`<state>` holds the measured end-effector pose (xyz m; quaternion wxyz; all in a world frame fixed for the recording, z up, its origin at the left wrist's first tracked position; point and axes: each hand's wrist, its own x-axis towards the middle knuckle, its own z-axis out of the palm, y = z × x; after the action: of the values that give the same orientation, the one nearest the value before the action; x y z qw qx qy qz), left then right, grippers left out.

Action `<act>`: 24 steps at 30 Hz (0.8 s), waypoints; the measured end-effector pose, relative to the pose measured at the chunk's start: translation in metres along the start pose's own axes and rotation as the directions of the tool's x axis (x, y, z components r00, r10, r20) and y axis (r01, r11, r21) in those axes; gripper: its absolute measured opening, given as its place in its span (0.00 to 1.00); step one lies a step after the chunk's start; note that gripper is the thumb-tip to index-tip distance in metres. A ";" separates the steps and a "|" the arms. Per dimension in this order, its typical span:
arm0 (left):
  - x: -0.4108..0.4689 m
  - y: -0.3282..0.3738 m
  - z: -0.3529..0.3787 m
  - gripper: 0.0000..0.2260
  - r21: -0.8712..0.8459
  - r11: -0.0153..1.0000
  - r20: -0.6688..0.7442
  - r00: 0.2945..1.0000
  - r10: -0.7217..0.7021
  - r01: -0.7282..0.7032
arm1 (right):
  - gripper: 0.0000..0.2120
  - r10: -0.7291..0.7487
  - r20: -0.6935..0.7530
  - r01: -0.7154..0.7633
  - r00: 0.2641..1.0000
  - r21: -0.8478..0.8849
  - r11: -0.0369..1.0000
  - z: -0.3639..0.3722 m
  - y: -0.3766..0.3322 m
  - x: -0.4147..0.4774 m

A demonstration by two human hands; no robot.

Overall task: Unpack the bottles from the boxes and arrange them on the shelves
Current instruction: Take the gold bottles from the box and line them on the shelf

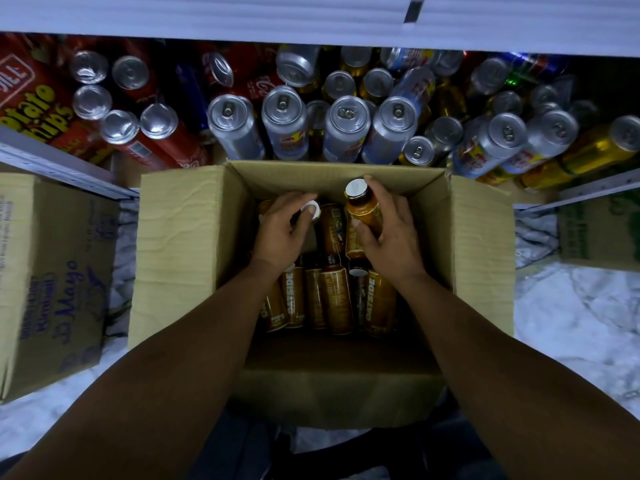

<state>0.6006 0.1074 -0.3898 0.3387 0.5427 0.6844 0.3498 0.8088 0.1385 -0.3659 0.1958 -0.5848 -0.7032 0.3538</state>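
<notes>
A: Inside the cardboard box (187,244), who holds what?
B: The right hand (391,237) grips a smooth brown bottle (362,211), raised above the rest. The left hand (282,230) curls its fingers (294,201) round a second bottle (310,208) by its white cap.
A: Risk?
B: Slick rounded sides could slip and topple the packed bottles (337,299) beneath.

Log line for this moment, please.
stage: unpacking | right hand: grips raised bottle | left hand: grips second bottle in open box
</notes>
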 end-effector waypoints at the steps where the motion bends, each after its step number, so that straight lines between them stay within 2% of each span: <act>1: -0.001 0.000 0.001 0.14 -0.002 1.000 0.004 1.000 -0.015 0.015 | 0.34 0.001 0.002 -0.001 1.000 0.005 1.000 0.000 0.000 0.000; 4: -0.004 0.000 0.002 0.22 0.016 0.997 0.045 0.996 -0.072 0.071 | 0.34 0.009 0.008 -0.009 1.000 0.012 1.000 -0.001 -0.001 0.000; 6: -0.005 -0.003 0.004 0.28 0.086 0.995 0.101 0.994 -0.053 0.044 | 0.34 0.020 0.011 -0.020 1.000 0.017 1.000 -0.002 -0.002 0.000; 8: -0.004 -0.004 0.003 0.28 0.120 0.992 0.127 0.991 -0.047 0.031 | 0.34 0.031 0.021 -0.031 0.999 0.030 0.999 -0.003 -0.004 0.000; 13: -0.002 0.004 0.000 0.23 0.177 0.984 0.070 0.997 -0.040 0.027 | 0.34 0.039 0.033 -0.041 0.999 0.065 0.997 -0.006 -0.009 0.002; 19: -0.012 0.042 -0.028 0.26 0.049 0.968 0.040 0.967 -0.250 0.248 | 0.33 0.064 0.085 -0.080 0.994 0.207 0.975 -0.031 -0.035 -0.005; 24: -0.032 0.123 -0.084 0.25 -0.118 0.944 0.022 0.951 -0.308 0.308 | 0.36 0.151 0.167 -0.201 0.974 0.348 0.916 -0.089 -0.102 -0.031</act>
<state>0.5977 0.0871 -0.2389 0.4222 0.4083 0.7380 0.3322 0.8079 0.1264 -0.2274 0.2190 -0.5739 -0.5820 0.5329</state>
